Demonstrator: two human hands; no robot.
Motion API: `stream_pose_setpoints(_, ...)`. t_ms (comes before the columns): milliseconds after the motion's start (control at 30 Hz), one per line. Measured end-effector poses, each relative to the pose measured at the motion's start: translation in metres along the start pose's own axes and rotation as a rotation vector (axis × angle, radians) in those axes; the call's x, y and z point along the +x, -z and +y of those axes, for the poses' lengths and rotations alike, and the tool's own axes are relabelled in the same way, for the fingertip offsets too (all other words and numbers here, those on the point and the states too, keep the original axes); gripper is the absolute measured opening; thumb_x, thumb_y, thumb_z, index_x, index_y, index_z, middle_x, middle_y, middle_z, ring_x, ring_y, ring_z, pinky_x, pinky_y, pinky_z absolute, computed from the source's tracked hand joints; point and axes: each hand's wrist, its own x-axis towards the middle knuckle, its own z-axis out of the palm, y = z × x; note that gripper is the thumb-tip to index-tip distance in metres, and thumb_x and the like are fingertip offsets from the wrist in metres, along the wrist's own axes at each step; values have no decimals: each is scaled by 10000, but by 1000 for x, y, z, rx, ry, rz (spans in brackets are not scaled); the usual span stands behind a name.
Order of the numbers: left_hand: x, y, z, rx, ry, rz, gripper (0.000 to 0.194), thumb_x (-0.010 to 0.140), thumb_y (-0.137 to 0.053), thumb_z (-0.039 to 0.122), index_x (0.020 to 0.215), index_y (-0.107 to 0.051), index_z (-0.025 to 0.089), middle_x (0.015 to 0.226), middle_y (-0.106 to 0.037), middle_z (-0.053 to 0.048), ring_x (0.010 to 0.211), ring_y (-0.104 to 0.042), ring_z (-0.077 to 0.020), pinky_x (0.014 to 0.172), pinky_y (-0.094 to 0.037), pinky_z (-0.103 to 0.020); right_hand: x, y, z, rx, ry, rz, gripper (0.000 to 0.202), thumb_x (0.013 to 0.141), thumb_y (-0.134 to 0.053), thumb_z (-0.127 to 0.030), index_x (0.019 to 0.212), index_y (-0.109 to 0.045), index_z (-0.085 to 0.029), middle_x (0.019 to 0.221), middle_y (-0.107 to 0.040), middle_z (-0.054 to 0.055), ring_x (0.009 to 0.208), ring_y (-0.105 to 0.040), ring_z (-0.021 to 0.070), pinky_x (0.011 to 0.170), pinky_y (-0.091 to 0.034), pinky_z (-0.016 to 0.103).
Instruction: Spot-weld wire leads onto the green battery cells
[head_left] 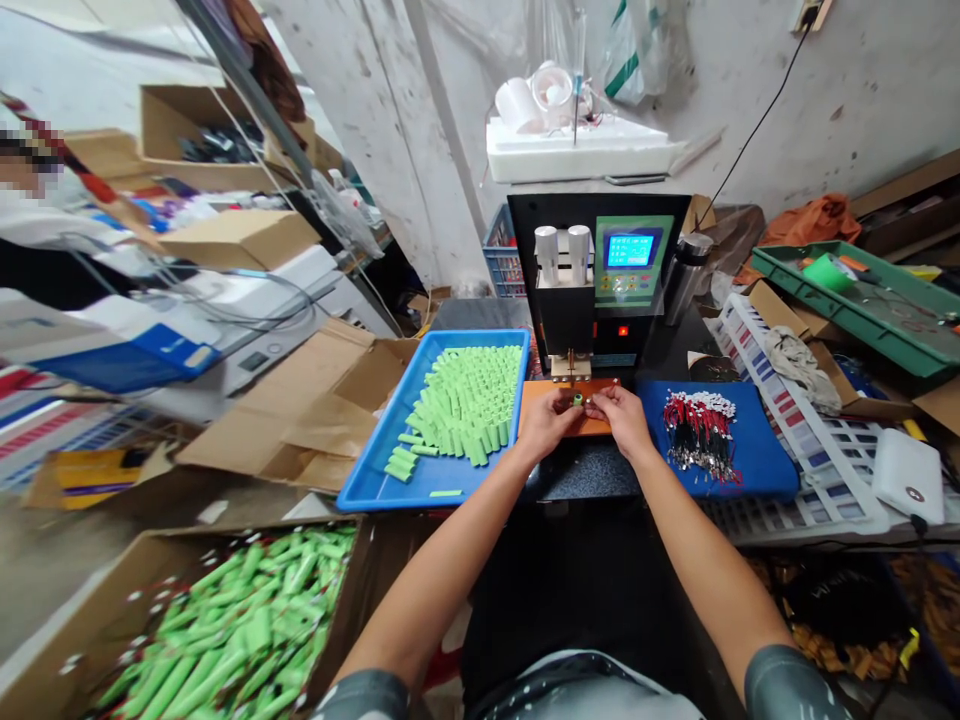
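A black spot-welding style machine [555, 315] with a lit blue screen [628, 251] stands in the middle. Under its electrodes, at an orange board [534, 402], a green cylindrical cell [578, 399] shows its end between my hands. My left hand [549, 418] closes its fingers on the cell's left side. On the right, my right hand [619, 415] pinches something small by the cell, too small to make out. Many green cells [472, 395] lie in a blue tray [360, 490] to the left. Red and black wire leads [699, 430] are piled on a blue mat [772, 455] to the right.
At the lower left, a cardboard box [97, 610] holds wired green cells. A green tray [892, 325], a white plastic rack [806, 440] and a white device [907, 475] are on the right. A metal flask [686, 275] stands beside the machine. Part of another person shows far left.
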Motion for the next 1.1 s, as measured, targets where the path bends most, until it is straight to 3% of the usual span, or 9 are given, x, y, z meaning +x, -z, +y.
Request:
stream_pose_setpoints(467, -1, 2, -2, -102, -21, -15, 253, 736, -726, 256, 958, -732, 134, 879, -757, -69, 781, -680, -183, 758, -520, -292, 6, -14, -6, -115, 67, 2, 237, 622, -769, -365, 708, -651, -178, 661, -664, -11, 609, -616, 134, 637, -525, 269)
stream_pose_setpoints(1100, -3, -1, 5, -119, -40, 27, 243, 740, -721, 297, 923, -760, 142, 900, -773, -67, 843, -703, -220, 797, -540, -315, 15, -14, 17, -370, 242, 37, 215, 743, -652, -403, 731, -661, -189, 705, -665, 17, 671, -599, 183, 655, -475, 294)
